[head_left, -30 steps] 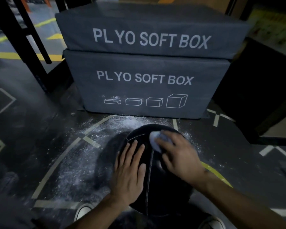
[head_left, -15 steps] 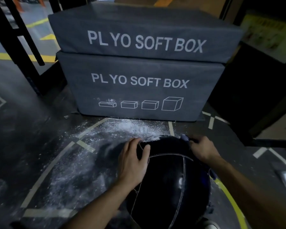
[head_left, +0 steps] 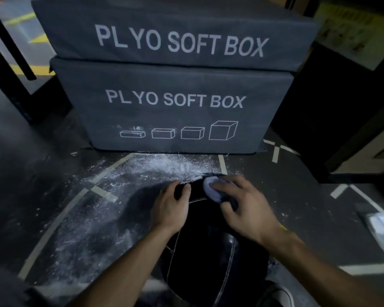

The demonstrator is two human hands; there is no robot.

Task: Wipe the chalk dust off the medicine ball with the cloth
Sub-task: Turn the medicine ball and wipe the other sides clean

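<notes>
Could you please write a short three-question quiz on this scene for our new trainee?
1. True or false: the right hand presses the cloth on the far top of the ball.
2. Where is most of the loose chalk? A) on top of the boxes B) on the floor between the ball and the lower box C) on the left hand
3. Fill in: both boxes are printed with the words ____.

Key
1. True; the cloth shows pale under its fingers.
2. B
3. PLYO SOFT BOX
</notes>
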